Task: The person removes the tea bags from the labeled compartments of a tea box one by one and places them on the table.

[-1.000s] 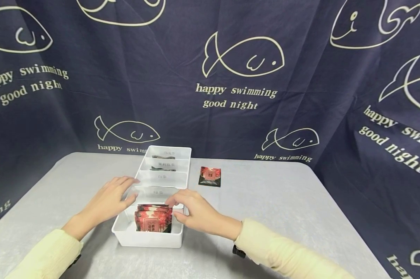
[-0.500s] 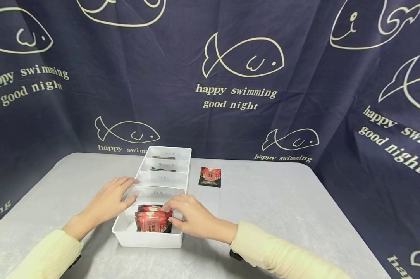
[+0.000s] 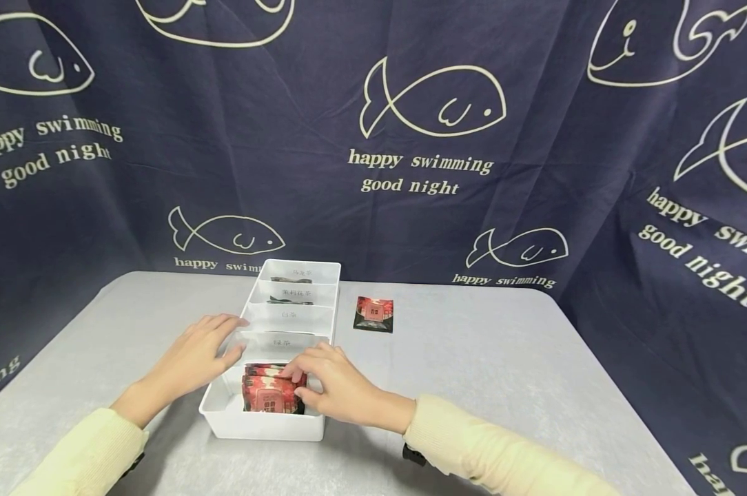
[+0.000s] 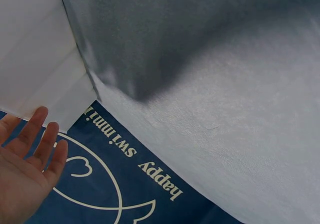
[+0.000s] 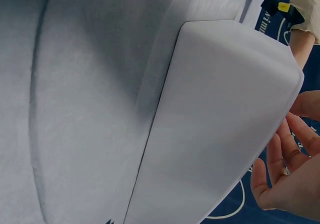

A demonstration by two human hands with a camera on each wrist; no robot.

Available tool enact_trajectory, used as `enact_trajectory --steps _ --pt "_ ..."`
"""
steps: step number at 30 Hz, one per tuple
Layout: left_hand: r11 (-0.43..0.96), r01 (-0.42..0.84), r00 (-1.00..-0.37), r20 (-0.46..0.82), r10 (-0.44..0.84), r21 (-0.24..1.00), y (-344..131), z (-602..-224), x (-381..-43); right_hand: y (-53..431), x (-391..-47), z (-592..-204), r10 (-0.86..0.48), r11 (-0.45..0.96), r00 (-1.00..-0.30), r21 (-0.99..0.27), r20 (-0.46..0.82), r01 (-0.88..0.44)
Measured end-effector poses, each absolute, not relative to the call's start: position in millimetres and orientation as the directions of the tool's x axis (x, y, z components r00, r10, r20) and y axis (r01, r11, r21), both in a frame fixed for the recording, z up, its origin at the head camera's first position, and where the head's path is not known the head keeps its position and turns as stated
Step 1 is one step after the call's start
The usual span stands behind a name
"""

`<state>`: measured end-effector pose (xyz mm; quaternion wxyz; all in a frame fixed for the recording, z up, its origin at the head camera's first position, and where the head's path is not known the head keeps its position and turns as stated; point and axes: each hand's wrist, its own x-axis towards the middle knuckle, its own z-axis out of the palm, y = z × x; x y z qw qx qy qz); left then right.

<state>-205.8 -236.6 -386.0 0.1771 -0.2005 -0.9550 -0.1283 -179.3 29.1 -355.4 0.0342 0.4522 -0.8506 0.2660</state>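
Note:
A long white divided box (image 3: pixel 268 426) stands on the table, with handwritten labels on its dividers. Several red and black tea sachets (image 3: pixel 269 399) stand upright in its nearest compartment. My right hand (image 3: pixel 342 386) reaches over the box's right wall, thumb in front of the front sachet and index finger behind its top right corner, pinching it. On the box's left side my left hand (image 3: pixel 193 351) rests with relaxed fingers at the rim. The left wrist view shows those fingers (image 4: pixel 37 134) spread beside the white wall. In the right wrist view the wall hides the sachets.
A single red and black sachet (image 3: pixel 373 315) lies flat on the grey table (image 3: pixel 473 386), right of the box. Dark sachets (image 3: pixel 291 301) poke up in the two farthest compartments. A navy fish-print curtain (image 3: pixel 324 138) hangs behind the table.
My right hand has moved left and slightly down, from the box's right rim onto the red sachets, and the front sachet has shifted slightly. My left hand stays in place.

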Motion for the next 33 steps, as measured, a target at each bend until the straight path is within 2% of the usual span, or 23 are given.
enact_trajectory --steps 10,22,33 --pt "0.889 0.422 -0.861 0.387 0.331 0.178 -236 -386 -205 26 -179 -357 -0.748 0.443 -0.602 -0.467 0.278 -0.766" --pt "0.89 0.42 -0.861 0.389 0.328 0.177 -236 -386 -205 21 -176 -363 -0.738 0.507 -0.614 -0.372 0.278 -0.778" --pt "0.892 0.419 -0.861 0.388 0.33 0.17 -235 -385 -205 18 -177 -363 -0.654 0.524 -0.697 -0.487 0.296 -0.698"
